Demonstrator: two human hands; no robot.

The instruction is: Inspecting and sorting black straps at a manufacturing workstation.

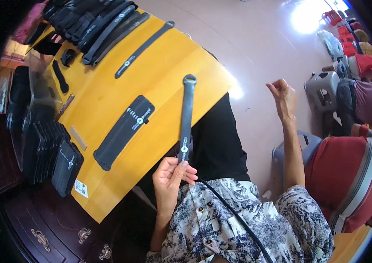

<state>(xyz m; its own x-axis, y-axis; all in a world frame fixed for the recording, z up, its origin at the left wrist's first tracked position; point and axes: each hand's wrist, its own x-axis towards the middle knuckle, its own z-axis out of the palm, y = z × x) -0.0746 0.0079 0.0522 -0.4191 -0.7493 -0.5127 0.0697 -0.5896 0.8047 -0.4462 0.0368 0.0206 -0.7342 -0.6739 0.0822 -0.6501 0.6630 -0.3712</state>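
Observation:
My left hand [169, 177] pinches the lower end of a dark grey strap [187, 116] with white print. The strap stands up from my fingers over the table's near edge, an oval ring [189, 79] at its far end. My right hand [284, 96] is held out to the right above the floor, its fingers curled in toward the thumb. Whatever they may hold is hidden. On the yellow table [164, 127], a wide dark wrap [124, 131] with white marks lies left of the strap. Farther off lies another single strap [145, 49] with a ring end.
A heap of dark straps [94, 26] fills the table's far left. Stacked wide wraps [48, 151] stand at the left edge near a wooden-handled tool [65, 107]. Dark drawers [50, 228] are below. Right are grey stools [324, 90] and a red striped bag [348, 179].

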